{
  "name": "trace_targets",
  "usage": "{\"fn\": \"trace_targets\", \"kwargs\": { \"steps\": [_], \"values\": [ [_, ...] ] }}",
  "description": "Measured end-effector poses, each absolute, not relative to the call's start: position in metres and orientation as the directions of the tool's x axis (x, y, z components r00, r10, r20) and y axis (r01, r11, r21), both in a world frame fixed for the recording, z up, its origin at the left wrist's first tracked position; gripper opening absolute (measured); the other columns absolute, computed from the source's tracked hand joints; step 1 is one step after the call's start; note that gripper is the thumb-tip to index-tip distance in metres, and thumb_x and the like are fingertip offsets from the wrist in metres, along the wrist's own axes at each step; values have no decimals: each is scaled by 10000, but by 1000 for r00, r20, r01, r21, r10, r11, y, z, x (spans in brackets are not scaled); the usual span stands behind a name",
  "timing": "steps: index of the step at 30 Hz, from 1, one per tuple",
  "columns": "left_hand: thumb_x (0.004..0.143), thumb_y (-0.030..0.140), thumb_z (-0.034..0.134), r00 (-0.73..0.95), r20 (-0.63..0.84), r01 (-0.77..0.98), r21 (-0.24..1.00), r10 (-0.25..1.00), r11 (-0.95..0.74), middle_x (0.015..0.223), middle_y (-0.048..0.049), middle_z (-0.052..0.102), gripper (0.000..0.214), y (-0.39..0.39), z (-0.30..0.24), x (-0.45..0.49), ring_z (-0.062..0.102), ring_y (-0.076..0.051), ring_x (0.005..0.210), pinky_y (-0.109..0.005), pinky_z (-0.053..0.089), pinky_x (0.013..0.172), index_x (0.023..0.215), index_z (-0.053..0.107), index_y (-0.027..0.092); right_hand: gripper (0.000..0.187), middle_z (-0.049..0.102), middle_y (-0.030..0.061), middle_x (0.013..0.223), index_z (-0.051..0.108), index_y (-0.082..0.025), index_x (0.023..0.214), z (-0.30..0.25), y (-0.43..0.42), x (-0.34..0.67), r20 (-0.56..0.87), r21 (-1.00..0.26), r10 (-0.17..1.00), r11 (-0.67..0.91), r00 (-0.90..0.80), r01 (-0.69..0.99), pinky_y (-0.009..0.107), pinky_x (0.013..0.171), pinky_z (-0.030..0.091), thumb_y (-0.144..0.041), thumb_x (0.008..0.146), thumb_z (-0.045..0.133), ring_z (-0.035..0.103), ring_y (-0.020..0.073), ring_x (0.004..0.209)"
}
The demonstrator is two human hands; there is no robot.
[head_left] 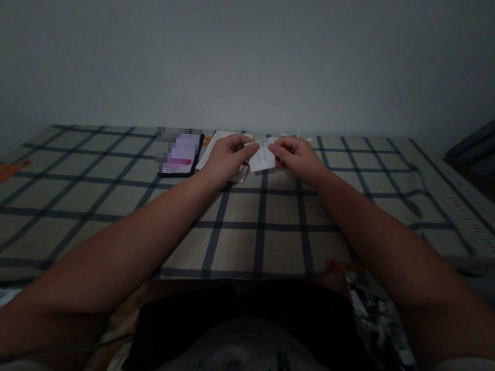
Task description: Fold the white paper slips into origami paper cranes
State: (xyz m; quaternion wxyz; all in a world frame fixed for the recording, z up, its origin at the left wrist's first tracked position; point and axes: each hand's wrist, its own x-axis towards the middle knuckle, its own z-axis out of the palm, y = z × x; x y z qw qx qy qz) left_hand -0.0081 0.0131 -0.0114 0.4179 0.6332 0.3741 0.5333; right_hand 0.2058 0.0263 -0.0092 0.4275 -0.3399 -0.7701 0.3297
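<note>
Watching near edge: I see light shirt (pixel 240 349), then checked cloth (pixel 238 247) beyond.
L hand (pixel 228 155): thumb + fingers pinching L side of white slip (pixel 263 160).
R hand (pixel 299 155): same, R side.
Slip posn: btwn hands, over cloth; marks too small to read.
Phone (pixel 182 154): on cloth, L of L hand, screen lit, partly pixelated.
Paper (pixel 213 147): btwn phone & L hand, partly hidden.
Wall (pixel 256 56): grey, far side.

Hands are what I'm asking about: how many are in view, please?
2: the left hand on the left side of the white paper, the right hand on its right.
</note>
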Motion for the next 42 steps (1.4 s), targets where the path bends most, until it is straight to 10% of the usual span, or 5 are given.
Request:
{"fn": "trace_targets", "kwargs": {
  "steps": [42],
  "values": [
    [828, 550, 820, 238, 406, 214, 864, 882, -455, 842, -55, 779, 361, 12, -19, -11, 675, -175, 732, -285, 524, 658, 874, 796, 193, 268, 626, -3, 746, 668, -196, 863, -12, 25, 204, 418, -772, 780, 575, -465, 270, 286, 648, 402, -459, 843, 713, 550, 149, 706]
  ]
}}
